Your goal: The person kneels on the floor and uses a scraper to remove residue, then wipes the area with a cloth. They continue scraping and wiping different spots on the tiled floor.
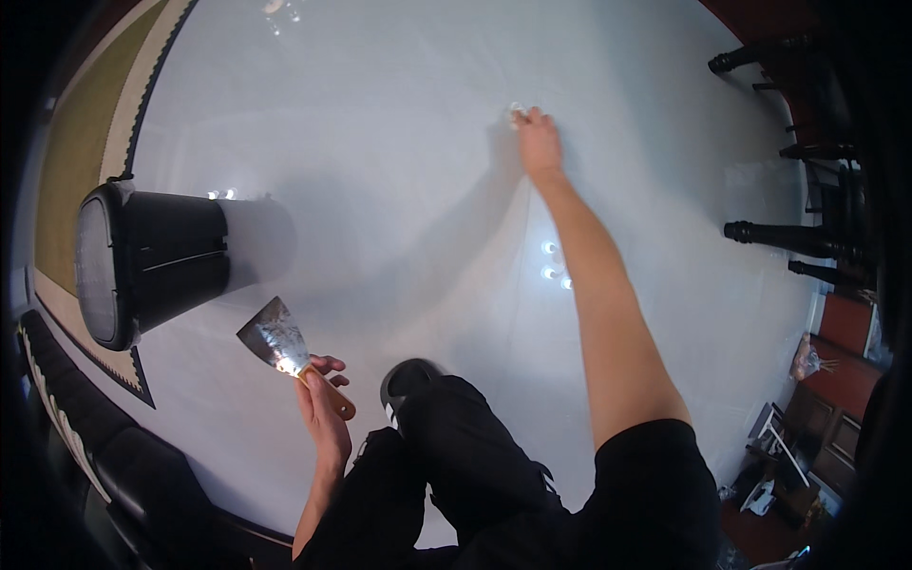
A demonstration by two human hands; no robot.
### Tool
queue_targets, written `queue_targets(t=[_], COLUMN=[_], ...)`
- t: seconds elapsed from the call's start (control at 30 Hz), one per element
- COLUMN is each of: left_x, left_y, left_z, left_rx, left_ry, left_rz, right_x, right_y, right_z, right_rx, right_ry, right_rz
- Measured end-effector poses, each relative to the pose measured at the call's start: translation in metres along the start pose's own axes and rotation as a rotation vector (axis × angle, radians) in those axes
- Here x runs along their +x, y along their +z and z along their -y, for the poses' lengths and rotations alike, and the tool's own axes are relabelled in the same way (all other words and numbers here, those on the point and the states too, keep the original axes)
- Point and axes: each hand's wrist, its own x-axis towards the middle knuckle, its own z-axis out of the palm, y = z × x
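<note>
My left hand [326, 399], low and left of centre, is closed around the wooden handle of a putty knife [276, 338]. The knife's wide metal blade is stained and points up and to the left, clear of the floor. My right hand [539, 142] reaches far forward to the glossy light floor [427, 178]. Its fingertips are on a small, pale, crumpled piece [516, 114], perhaps tissue or a wipe; the fingers partly hide it.
A black trash bin [171, 249] stands at the left beside a bordered rug [85, 135]. Lower left is a black tufted sofa [142, 470]. Dark turned furniture legs [776, 234] line the right side. My shoe [410, 381] and bent knees are below centre.
</note>
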Motion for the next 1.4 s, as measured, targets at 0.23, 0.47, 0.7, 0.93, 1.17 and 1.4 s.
queue_targets(t=[0.23, 0.47, 0.7, 0.93, 1.17, 1.4], left_x=[-0.01, -0.032, -0.052, -0.068, -0.07, -0.07], left_y=[0.021, 0.031, 0.044, 0.041, 0.041, 0.051], left_z=[0.0, 0.011, 0.015, 0.028, 0.031, 0.02], left_rx=[-0.034, -0.026, -0.033, -0.055, -0.027, -0.04], left_ry=[-0.018, -0.019, 0.064, 0.104, 0.111, 0.133], left_rz=[0.029, 0.039, 0.081, 0.147, 0.13, 0.133], right_x=[-0.079, -0.206, -0.268, -0.257, -0.268, -0.34], right_y=[-0.036, -0.017, -0.042, -0.068, -0.046, -0.035], right_z=[-0.209, -0.244, -0.212, -0.226, -0.217, -0.159], right_rx=[0.276, 0.201, 0.44, 0.432, 0.451, 0.424], right_ry=[-0.324, 0.082, -0.027, -0.152, -0.222, -0.127], right_rz=[0.133, 0.032, 0.286, 0.36, 0.192, 0.19])
